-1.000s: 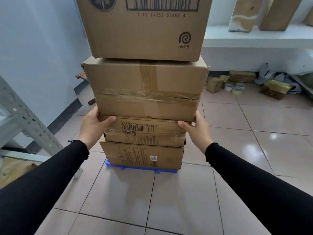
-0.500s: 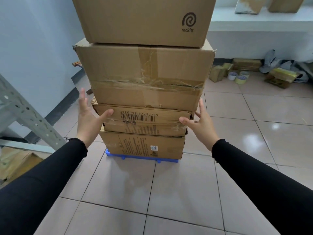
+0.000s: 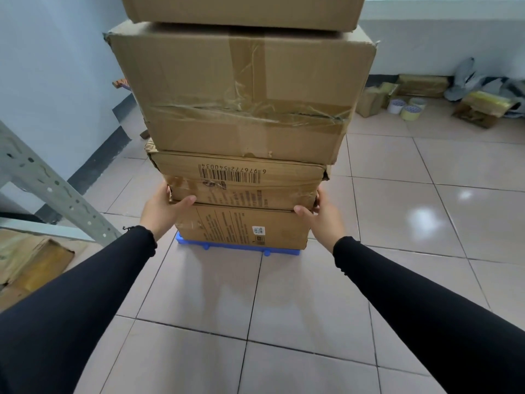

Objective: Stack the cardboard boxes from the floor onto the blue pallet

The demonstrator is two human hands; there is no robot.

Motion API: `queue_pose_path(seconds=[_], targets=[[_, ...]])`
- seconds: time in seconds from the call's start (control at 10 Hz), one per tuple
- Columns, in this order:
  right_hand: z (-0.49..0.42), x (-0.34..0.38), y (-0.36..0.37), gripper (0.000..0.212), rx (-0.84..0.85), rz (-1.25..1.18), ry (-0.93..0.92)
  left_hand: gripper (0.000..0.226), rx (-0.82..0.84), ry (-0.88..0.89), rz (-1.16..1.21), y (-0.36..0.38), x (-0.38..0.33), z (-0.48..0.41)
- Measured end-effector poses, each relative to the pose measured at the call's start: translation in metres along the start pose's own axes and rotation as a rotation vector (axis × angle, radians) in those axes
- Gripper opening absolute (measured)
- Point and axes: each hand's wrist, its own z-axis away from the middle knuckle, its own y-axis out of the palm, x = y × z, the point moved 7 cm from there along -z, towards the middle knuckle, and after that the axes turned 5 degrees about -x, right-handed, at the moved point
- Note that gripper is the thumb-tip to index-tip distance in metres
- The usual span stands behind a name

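Observation:
Several cardboard boxes stand stacked on a small blue pallet [image 3: 238,249] on the tiled floor. The bottom box [image 3: 241,227] carries a small white label. On it lies a flat barcode box [image 3: 241,180], under a big taped box [image 3: 241,89] and a top box [image 3: 241,9] cut off by the frame. My left hand [image 3: 163,209] presses the left lower corner of the barcode box, thumb on its front. At the right lower corner, my right hand [image 3: 322,216] grips the same box, thumb at the seam with the bottom box.
A grey perforated metal rack leg [image 3: 54,189] slants at the left, with flattened cardboard [image 3: 31,260] on the floor beneath. Small boxes [image 3: 372,99], tape rolls [image 3: 406,108] and grey bags [image 3: 483,86] lie along the far right wall. A blue-white wall stands close at the left.
Both hands were spread open off the box sides half a second ago; now they have dropped lower and closed onto the bottom corners of the barcode box. The view has tilted downward.

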Motion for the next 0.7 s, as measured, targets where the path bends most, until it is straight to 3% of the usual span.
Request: queue_pose_path(seconds=[0.5, 0.6, 0.7], targets=[[0.002, 0.001, 0.001, 0.047, -0.069, 0.100, 0.005, 0.046, -0.056, -0.048, -0.044, 0.007, 0.007, -0.004], [0.002, 0.001, -0.001, 0.056, 0.021, 0.083, 0.026, 0.052, -0.047, -0.078, -0.061, 0.012, 0.012, -0.003], [0.001, 0.006, -0.011, 0.063, 0.110, 0.140, 0.049, 0.073, 0.008, -0.051, 0.006, 0.026, 0.007, 0.010]])
